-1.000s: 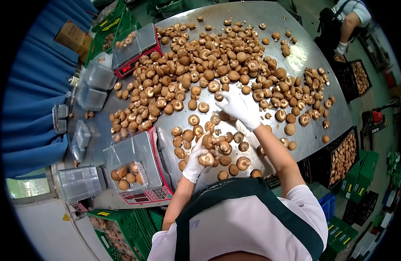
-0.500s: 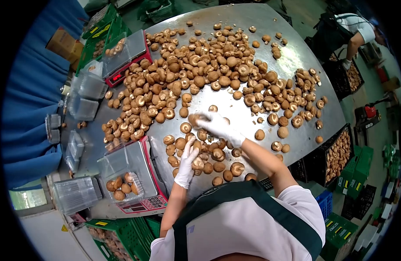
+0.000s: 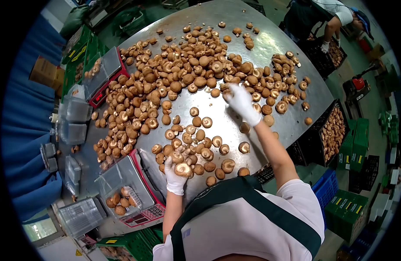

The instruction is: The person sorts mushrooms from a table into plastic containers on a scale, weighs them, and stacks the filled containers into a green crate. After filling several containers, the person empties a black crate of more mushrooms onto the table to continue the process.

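My left hand [image 3: 174, 177], in a white glove, is closed around a shiitake mushroom [image 3: 182, 169] whose pale underside faces up. It rests beside a small group of loose mushrooms [image 3: 205, 153] near the table's front edge. Farther out, my gloved right hand [image 3: 243, 104] reaches to the near edge of the large mushroom heap [image 3: 183, 65]. Its bent fingers close on a brown mushroom [image 3: 225, 87] there; the fingertips are partly hidden and slightly blurred.
A red-framed scale [image 3: 137, 191] at the left carries a clear tray with several mushrooms [image 3: 120, 201]. Another scale [image 3: 102, 78] stands farther back. Stacked clear trays [image 3: 81, 217] line the left edge. Black crates [image 3: 329, 135] of mushrooms stand at right. A co-worker [image 3: 313, 19] bends over a crate.
My right hand has moved away from the small group, outward and right to the heap. My left hand has drawn back left and lower, now with a mushroom underside-up. The camera view has shifted.
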Motion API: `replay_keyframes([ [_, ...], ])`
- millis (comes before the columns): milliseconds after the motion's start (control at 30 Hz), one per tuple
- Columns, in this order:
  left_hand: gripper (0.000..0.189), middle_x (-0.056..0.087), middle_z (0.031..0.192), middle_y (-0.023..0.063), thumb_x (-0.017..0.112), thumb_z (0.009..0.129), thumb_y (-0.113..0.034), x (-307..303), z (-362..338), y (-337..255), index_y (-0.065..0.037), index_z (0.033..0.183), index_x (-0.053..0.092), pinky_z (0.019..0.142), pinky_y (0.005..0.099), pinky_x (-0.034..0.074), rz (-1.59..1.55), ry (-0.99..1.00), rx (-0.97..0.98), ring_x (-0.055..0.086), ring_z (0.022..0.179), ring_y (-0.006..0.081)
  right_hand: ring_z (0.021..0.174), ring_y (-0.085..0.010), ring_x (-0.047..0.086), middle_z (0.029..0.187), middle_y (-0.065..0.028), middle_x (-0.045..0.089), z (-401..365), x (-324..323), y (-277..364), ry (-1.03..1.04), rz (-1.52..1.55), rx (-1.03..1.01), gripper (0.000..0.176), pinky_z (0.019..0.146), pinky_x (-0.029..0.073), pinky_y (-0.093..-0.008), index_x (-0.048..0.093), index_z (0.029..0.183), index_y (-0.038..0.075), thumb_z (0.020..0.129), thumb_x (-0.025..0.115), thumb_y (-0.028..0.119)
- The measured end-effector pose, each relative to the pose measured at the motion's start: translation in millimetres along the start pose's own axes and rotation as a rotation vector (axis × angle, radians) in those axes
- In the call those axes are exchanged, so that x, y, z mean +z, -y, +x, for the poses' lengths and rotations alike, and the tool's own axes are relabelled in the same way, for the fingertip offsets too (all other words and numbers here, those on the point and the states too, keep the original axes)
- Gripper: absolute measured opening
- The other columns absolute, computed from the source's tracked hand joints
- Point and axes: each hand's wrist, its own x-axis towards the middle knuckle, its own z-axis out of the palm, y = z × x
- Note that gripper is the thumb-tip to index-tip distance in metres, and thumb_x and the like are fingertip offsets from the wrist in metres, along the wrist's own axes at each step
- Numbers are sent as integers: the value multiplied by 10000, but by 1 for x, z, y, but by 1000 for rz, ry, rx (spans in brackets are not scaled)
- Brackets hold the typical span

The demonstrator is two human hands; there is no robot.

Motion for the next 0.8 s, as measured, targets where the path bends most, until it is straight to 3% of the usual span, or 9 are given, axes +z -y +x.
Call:
replay_keyframes([
  [67,603,506,1218,163,547,820,-446,5,0,-2,-63,1269,427,624,403,547,-34,22,-23,573,873,285,821,-315,590,949,-123,609,33,4,-38,-177,-273,-68,225,679,508,-419,594,948,40,727,554,37],
  [167,676,463,1263,195,560,805,-457,18,2,2,-46,1311,381,667,420,556,-46,-14,-28,545,991,346,803,-311,591,913,-122,614,60,15,-79,-31,-514,-260,223,701,509,-392,606,919,63,697,589,45],
  [233,715,432,1293,211,569,798,-460,23,5,4,-38,1333,351,687,425,559,-25,-66,-15,518,1058,383,814,-307,594,881,-127,616,66,21,-68,40,-525,-190,210,691,508,-391,600,886,53,677,620,58],
  [367,783,327,1374,222,594,782,-439,6,14,13,-16,1360,279,928,493,451,23,67,-1,396,1181,461,828,-298,605,858,-144,622,31,19,-33,75,-294,-50,257,663,515,-397,592,872,25,697,668,197],
  [433,776,335,1367,225,637,771,-372,16,12,18,43,1331,298,1074,554,228,-43,79,-17,274,1304,385,717,-274,631,753,-166,633,-1,17,-2,34,-184,-42,258,661,507,-383,623,812,22,750,625,273],
  [467,787,336,1375,200,648,763,-368,31,9,19,5,1356,288,1076,565,209,-12,113,-35,265,1314,371,693,-269,639,742,-172,639,-19,4,25,135,-29,22,295,670,509,-366,633,809,28,748,621,316],
  [567,784,379,1356,175,639,765,-393,38,10,25,-60,1380,286,1018,556,328,-34,138,-47,311,1288,373,740,-299,630,800,-147,636,-81,25,53,357,452,102,324,685,495,-364,601,892,58,753,628,351],
  [700,718,407,1342,181,634,771,-373,9,8,24,-46,1342,346,1048,486,320,-177,150,-32,384,1246,339,735,-323,616,819,-149,619,-130,29,72,454,369,-296,379,690,504,-375,610,990,83,763,639,386],
  [800,664,466,1296,145,660,761,-397,19,5,23,-47,1277,430,1045,468,333,-194,78,29,423,1211,323,770,-298,632,820,-150,633,-116,11,57,302,398,-166,382,709,505,-358,617,1020,84,766,644,368],
])
